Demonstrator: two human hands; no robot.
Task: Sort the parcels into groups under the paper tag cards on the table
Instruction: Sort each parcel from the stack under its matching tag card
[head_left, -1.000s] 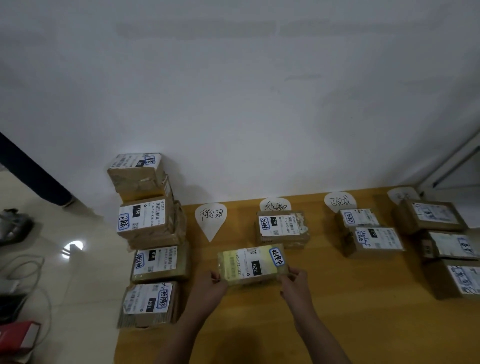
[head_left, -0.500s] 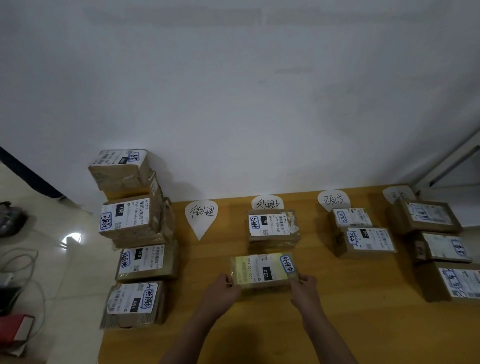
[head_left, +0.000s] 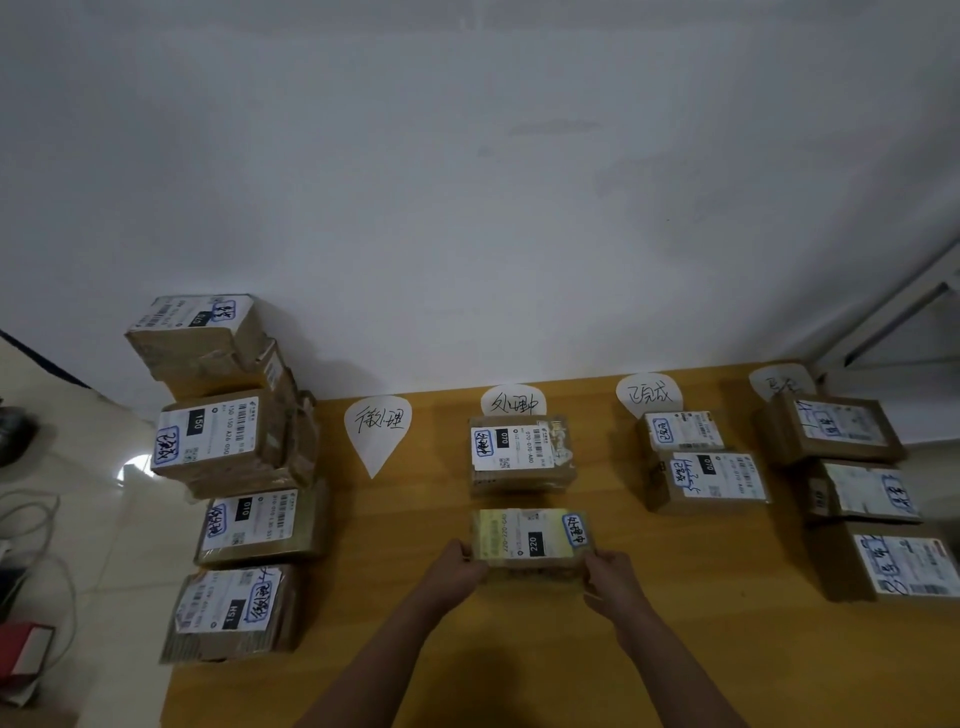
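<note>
A yellow-labelled parcel marked 220 lies on the wooden table, just in front of a brown parcel under the second tag card. My left hand grips its left end and my right hand grips its right end. The first tag card has no parcel below it. Two parcels sit under the third tag card. Three parcels line up under the fourth tag card, which is partly hidden.
A row of stacked brown parcels runs along the table's left edge, the far ones piled highest. Beyond that edge is a pale floor with cables and a red object. A white wall backs the table.
The yellow-labelled parcel moved right from near the first card and now lies in line below the brown parcel under the second card. Both hands stayed on its ends.
</note>
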